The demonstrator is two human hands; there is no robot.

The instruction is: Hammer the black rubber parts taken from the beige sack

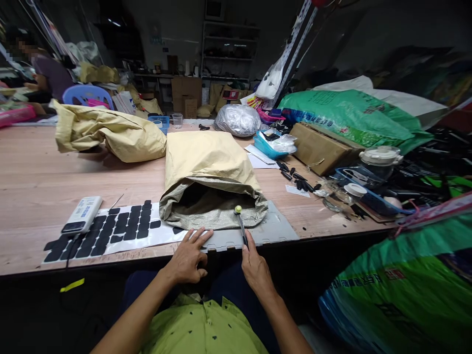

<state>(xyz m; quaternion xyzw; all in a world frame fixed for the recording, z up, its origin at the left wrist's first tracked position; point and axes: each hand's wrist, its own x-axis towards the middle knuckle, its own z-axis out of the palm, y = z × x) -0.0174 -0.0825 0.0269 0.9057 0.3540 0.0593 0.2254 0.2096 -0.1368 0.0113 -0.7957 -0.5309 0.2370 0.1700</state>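
Note:
My right hand [254,268] pinches the dark handle of a slim tool [241,226] with a metal-looking shaft and a small round yellow-green head. The tool's head is over the lower lip of a tan sack [206,152], which lies on the table with its grey-lined mouth gaping toward me. Deep inside, the sack is too dark to make out. Fingers stretched out, my left hand [190,258] rests at the table edge just below the sack's mouth, with nothing in it. Under the sack's right side shows a grey sheet [273,231].
Left are a sheet of black stickers [127,226], a white device [81,215] and another tan sack [110,130]. Right are black parts [302,184], a cardboard box [320,147], jars [379,162] and a green bag [409,280]. A person [51,73] sits far left.

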